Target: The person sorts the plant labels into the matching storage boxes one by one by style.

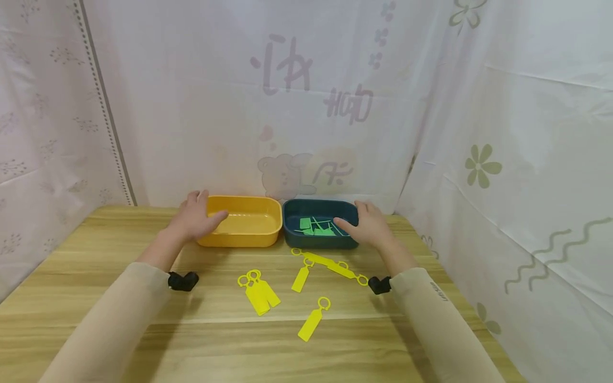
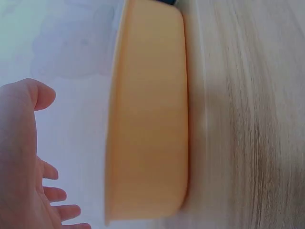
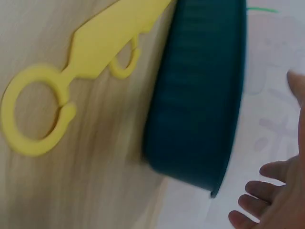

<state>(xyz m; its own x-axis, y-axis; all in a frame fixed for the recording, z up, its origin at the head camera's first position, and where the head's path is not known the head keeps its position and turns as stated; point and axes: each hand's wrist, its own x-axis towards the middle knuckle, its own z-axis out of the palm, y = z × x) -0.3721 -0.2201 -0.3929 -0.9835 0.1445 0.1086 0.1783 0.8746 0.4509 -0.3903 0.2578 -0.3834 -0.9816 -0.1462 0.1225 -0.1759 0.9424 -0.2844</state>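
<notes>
My left hand (image 1: 193, 219) is at the left end of a yellow bin (image 1: 239, 242), its thumb over the rim. In the left wrist view its fingers spread above the bin's side, with nothing between them. At the right end of a dark teal bin (image 1: 320, 242), my right hand (image 1: 370, 225) hovers with spread, empty fingers and its thumb over the opening. Flat green pieces (image 1: 322, 232) lie inside the teal bin, some of them thin strips. The yellow bin's visible inside shows bare. Yellow tags with ring ends (image 1: 311, 324) lie on the table in front.
Two or more overlapping yellow tags (image 1: 261, 298) lie left of centre on the wooden table (image 1: 215, 351). More yellow tags (image 1: 330, 264) lie close in front of the teal bin. The bins stand side by side near a printed white curtain (image 1: 191, 117) at the back.
</notes>
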